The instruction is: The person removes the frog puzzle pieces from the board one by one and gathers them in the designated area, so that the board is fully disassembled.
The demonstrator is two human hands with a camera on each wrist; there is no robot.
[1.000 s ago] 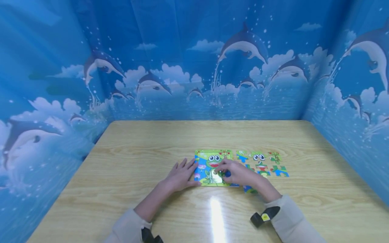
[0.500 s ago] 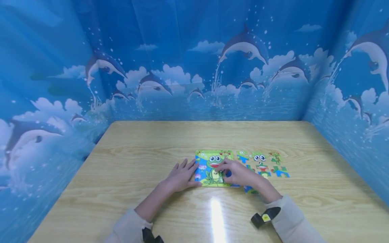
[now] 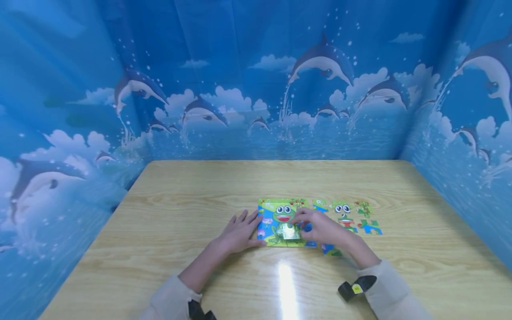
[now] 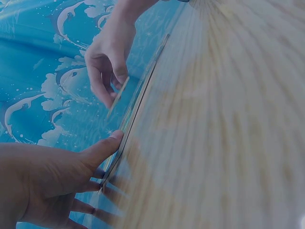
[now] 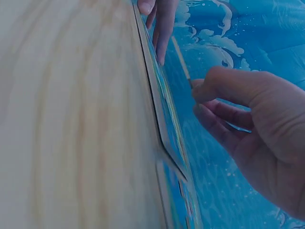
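Observation:
A frog picture puzzle board (image 3: pixel 266 226) lies flat on the table in front of me. My left hand (image 3: pixel 239 232) rests at its left side with fingers spread; the thumb (image 4: pixel 102 149) touches the near edge. Over the board's lower right part, my right hand (image 3: pixel 323 229) pinches a thin puzzle piece (image 5: pixel 181 58) between thumb and fingers. Both wrist views show that piece tilted and raised off the board. From above, its glossy face (image 3: pixel 290 231) catches the light across the frog's belly.
Right of the board lie several loose puzzle pieces (image 3: pixel 370 226), partly grouped; my right hand and forearm hide some of them. The wooden table (image 3: pixel 192 186) reaches back to blue dolphin curtains (image 3: pixel 224 106) on three sides.
My right hand shifts slightly to the right, still pinching the puzzle piece, whose face tilts and glints differently. The left hand stays at the board.

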